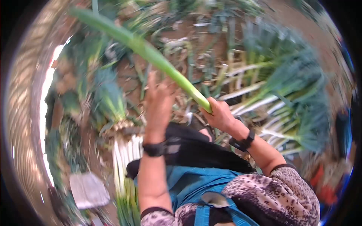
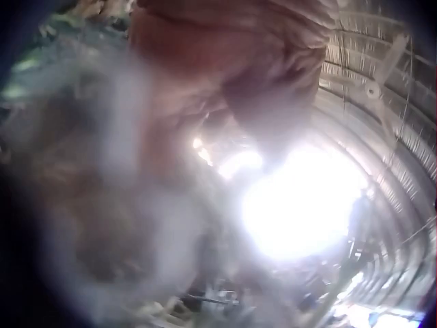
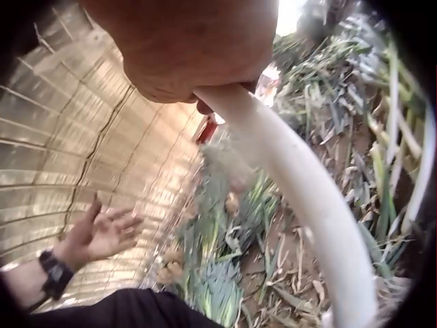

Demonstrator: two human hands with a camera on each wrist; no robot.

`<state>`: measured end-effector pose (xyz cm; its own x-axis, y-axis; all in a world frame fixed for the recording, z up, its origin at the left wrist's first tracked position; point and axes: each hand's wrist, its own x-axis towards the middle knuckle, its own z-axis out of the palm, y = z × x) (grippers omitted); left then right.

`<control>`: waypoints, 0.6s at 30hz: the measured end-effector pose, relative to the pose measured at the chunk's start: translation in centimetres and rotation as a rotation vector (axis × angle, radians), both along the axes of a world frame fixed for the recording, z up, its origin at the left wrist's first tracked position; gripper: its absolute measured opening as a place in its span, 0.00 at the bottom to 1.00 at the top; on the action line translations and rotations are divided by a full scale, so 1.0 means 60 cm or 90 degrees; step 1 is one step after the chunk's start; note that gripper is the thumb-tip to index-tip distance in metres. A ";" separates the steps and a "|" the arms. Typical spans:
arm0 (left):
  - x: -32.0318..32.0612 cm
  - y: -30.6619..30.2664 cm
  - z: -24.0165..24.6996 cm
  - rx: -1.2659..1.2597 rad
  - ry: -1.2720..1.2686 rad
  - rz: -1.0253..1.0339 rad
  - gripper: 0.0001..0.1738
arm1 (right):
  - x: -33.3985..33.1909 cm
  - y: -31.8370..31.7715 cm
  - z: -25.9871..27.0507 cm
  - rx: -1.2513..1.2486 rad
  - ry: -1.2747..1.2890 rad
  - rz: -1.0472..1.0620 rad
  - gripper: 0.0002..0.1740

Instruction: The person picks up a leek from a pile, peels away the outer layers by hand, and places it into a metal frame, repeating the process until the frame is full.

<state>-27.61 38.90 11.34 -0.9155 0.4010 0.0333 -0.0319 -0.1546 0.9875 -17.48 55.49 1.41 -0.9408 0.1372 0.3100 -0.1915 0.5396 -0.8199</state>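
Readable text: none | left wristband (image 3: pixel 56 275): no characters legible | right wristband (image 1: pixel 247 141): none legible | pale sheet (image 1: pixel 89 190) on the ground (image 1: pixel 87 148): no print legible | labels, brands, numbers, signs: none readable

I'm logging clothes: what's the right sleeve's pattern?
Dark blotches on a pale pink sleeve; best in head view.
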 end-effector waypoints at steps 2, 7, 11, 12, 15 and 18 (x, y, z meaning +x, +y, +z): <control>-0.012 -0.018 -0.005 0.251 -0.169 0.149 0.22 | -0.002 -0.048 0.000 0.103 -0.064 0.045 0.14; -0.021 -0.228 -0.051 0.483 -0.185 0.259 0.16 | 0.037 0.000 -0.069 0.097 -0.227 0.135 0.15; 0.019 -0.338 -0.037 0.501 -0.152 0.312 0.19 | 0.023 -0.011 -0.073 0.113 -0.162 0.155 0.15; 0.028 -0.350 -0.035 0.510 -0.133 0.306 0.20 | 0.008 -0.016 -0.067 0.145 -0.132 0.171 0.14; 0.057 -0.400 -0.014 0.541 -0.055 0.281 0.22 | -0.027 -0.044 -0.045 0.164 -0.089 0.190 0.12; 0.093 -0.451 0.019 0.503 0.002 0.287 0.26 | -0.077 -0.096 -0.031 0.141 0.016 0.202 0.13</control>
<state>-22.05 11.86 12.45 -0.9796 -0.1358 0.1484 0.1979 -0.7840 0.5884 -22.08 49.72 -0.45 -0.9173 -0.2323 0.3234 -0.3962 0.6135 -0.6831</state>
